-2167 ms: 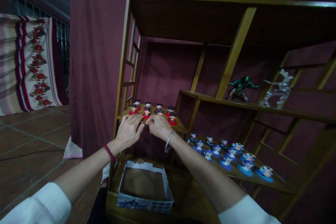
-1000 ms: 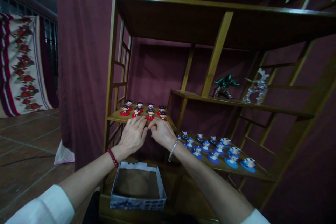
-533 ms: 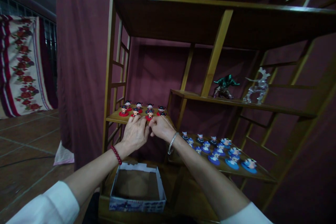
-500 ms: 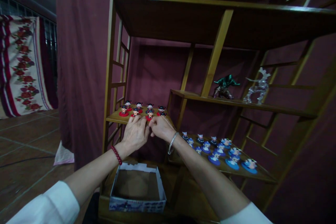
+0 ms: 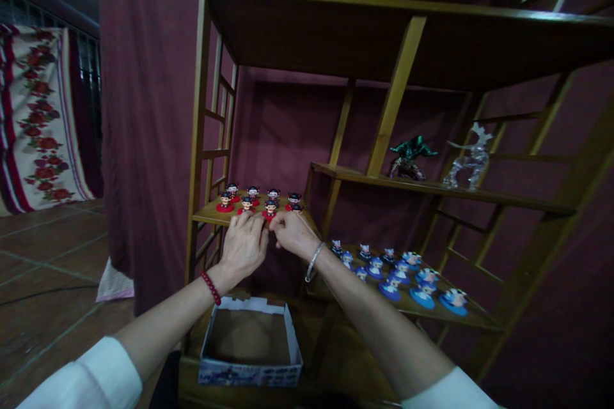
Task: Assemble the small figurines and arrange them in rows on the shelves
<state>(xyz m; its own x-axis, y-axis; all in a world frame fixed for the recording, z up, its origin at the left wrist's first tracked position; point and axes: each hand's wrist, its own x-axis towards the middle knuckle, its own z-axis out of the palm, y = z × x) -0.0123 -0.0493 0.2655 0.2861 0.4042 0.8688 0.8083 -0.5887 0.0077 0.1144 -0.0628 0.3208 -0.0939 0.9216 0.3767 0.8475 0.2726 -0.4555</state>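
Observation:
Small black-haired figurines [image 5: 247, 204] on red bases stand in two rows on the left shelf [image 5: 206, 213]. My left hand [image 5: 244, 244] rests at the shelf's front edge, its fingers stretched forward behind the front row. Beside it my right hand [image 5: 293, 234] is closed, its thumb and forefinger at the base of one front-row figurine [image 5: 270, 207]. That figurine stands upright between my two hands. Another figurine [image 5: 296, 208] is partly covered by my right hand. The exact contact of my fingertips is hidden.
Below my hands sits an open cardboard box [image 5: 250, 376]. Several blue-based figurines [image 5: 423, 294] stand on the lower right shelf. Above them are a green-and-dark statuette [image 5: 411, 156] and a clear glass animal [image 5: 467, 160]. A wooden post [image 5: 394, 102] divides the shelving.
The front-row figurine between my hands has shifted slightly left along the shelf. My hands have moved a little left with it, and the view has drifted slightly.

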